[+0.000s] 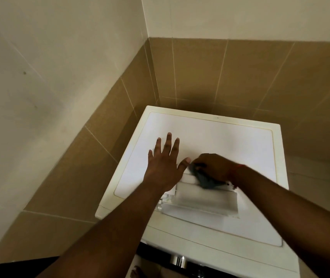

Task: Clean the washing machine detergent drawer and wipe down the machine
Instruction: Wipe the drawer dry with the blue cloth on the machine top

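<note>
Head view: your one detergent drawer (198, 199) lies on the washing machine (230, 141) top, toward its front edge, long axis running left to right.
Right hand (212, 167): your grip is curled round the one blue cloth (205, 180), pressed at the drawer's back edge, so it's nearer.
Left hand (165, 165): fingers spread flat, bracing just left of the drawer, thumb beside the cloth.
Count: two hands, one cloth, one drawer.

Two tiled walls (240, 77) meet in a corner, cream above and tan-brown below, dimly lit.
</note>
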A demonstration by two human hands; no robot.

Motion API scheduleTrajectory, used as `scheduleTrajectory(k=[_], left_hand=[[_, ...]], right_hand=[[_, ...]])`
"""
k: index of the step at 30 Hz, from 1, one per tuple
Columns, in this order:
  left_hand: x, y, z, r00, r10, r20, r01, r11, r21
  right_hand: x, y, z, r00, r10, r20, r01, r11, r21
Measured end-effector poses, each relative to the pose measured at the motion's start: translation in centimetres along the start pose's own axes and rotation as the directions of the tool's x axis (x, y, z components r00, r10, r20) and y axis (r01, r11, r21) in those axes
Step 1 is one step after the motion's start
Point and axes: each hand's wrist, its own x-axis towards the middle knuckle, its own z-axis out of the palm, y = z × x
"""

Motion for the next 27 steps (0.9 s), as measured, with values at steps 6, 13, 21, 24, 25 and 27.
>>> scheduleTrajectory(k=[6,13,21,24,25,27], left_hand=[[-0.1,0.1,-0.1,1.000,-0.007,0.006,0.007,1.000,0.022],[-0.1,0.2,-0.3,1.000,-0.014,0.003,0.014,0.999,0.040],[0.0,0.2,-0.2,1.000,-0.025,0.013,0.025,1.000,-0.007],[-0.1,0.2,-0.2,1.000,-0.019,0.007,0.019,1.000,0.009],[-0.1,0.1,-0.2,1.000,-0.022,0.006,0.021,1.000,0.013],[-0.1,0.2,-0.3,1.000,-0.026,0.001,0.026,1.000,0.012]], right_hand=[[0.5,0.1,-0.8,0.987,0.140,0.076,-0.125,0.977,-0.172],[0.9,-3.0,1.3,0.994,-0.001,-0.112,0.018,0.988,0.154],[-2.0,3.8,-2.0,0.980,0.155,0.127,-0.141,0.983,-0.115],[0.3,-0.8,1.0,0.988,-0.044,-0.145,0.050,0.998,0.043],[0.9,-2.2,2.0,0.979,-0.042,-0.201,0.061,0.994,0.087],[1.6,-3.2,2.8,0.967,-0.020,-0.255,0.058,0.988,0.140]])
